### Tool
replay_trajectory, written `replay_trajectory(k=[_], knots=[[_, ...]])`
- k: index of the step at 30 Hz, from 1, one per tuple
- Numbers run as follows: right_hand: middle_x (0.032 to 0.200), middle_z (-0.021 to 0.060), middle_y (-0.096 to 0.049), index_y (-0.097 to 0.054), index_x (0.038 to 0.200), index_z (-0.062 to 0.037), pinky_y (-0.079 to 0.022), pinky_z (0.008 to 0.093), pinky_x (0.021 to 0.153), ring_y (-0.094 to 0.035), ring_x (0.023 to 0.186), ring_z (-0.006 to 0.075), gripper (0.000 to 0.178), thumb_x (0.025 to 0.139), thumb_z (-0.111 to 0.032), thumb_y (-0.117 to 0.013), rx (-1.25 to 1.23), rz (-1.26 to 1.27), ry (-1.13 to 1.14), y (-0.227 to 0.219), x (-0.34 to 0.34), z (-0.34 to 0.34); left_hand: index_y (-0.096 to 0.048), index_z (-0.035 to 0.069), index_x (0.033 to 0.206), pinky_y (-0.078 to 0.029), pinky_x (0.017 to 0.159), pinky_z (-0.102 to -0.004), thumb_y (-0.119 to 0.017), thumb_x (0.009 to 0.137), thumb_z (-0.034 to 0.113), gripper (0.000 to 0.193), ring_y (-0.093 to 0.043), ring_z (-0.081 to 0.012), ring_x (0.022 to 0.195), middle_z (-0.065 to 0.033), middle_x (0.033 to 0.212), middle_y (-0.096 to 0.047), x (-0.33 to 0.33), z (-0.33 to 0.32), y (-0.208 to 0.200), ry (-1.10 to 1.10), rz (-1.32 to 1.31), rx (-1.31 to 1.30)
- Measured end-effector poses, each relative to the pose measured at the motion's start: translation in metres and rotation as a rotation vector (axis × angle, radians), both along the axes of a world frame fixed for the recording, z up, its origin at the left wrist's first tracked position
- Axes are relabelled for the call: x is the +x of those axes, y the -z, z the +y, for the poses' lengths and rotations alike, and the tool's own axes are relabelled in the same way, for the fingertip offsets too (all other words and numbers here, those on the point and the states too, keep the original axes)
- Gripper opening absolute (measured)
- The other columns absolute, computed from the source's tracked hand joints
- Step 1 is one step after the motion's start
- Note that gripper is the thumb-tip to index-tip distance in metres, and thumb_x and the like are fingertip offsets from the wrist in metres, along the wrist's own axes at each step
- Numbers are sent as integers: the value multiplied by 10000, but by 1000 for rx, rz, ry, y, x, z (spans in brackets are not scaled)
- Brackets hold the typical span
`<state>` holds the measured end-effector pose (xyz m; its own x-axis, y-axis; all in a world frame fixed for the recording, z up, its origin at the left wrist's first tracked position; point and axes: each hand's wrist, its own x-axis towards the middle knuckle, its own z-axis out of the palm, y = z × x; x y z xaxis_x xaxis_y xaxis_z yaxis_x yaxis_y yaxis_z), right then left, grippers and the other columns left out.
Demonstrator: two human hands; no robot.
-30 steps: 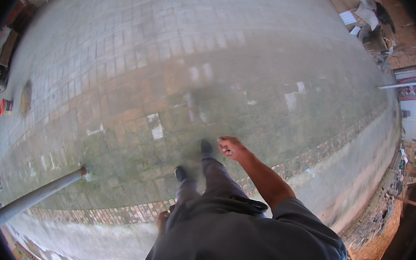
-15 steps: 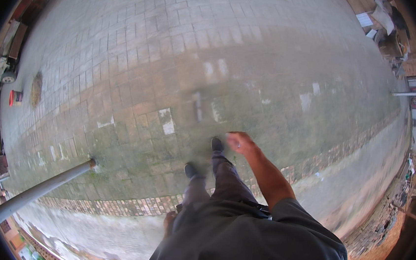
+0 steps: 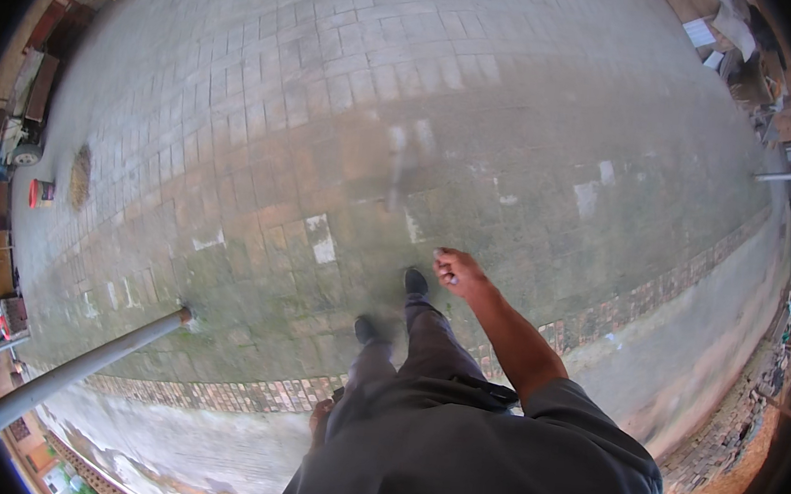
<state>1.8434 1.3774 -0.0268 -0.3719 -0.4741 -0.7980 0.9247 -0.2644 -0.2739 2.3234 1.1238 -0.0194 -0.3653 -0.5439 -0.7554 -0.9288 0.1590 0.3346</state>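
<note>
My right hand (image 3: 457,273) is held out in front of me above the paving, beyond my right thigh. Its fingers are curled in, and whether anything small sits inside them is hidden. Low at my left hip, my left hand (image 3: 319,419) shows only in part beside the grey trousers (image 3: 434,340). A small dark thing (image 3: 337,394) shows just above that hand; I cannot make out what it is or whether the hand holds it. My dark shoes (image 3: 417,282) stand on mossy paving (image 3: 253,263), the right one farther forward.
A grey metal pole (image 3: 94,362) rises at the left. Farther off are a red bucket (image 3: 40,194), a brownish heap (image 3: 81,177) and a wheeled vehicle (image 3: 25,154). A brick strip (image 3: 213,393) edges a pale concrete band (image 3: 237,440). Clutter (image 3: 758,76) lies at the far right.
The surroundings have shifted slightly rightward in view. My right hand, smeared by motion before, now shows curled fingers. My left hand stays low by the hip.
</note>
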Motion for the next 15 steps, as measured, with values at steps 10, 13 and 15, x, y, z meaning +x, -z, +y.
replay_trajectory(k=[10, 13, 15], knots=[[599, 20, -437, -438, 692, -111, -278, 207, 379, -372, 456, 84, 168, 819, -120, -548, 59, 177, -342, 21, -17, -36, -565, 98, 1114, -436, 799, -283, -501, 842, 560, 540, -562, -141, 872, -49, 946, -627, 13, -4, 8, -471, 383, 408], [607, 19, -441, -442, 678, -94, -269, 199, 374, -370, 461, 79, 176, 806, -118, -561, 25, 105, -232, 25, -30, 12, -570, 111, 1105, -438, 804, -287, -508, 839, 548, 515, -568, -147, 895, -55, 966, -629, 14, -2, 4, -428, 403, 360], [616, 21, -443, -447, 674, -79, -261, 189, 373, -371, 471, 72, 176, 796, -114, -570, 39, -109, -56, 30, -41, 52, -573, 137, 1107, -443, 808, -296, -520, 842, 512, 462, -581, -165, 918, -61, 985, -634, -11, 13, -21, -276, 558, 297]])
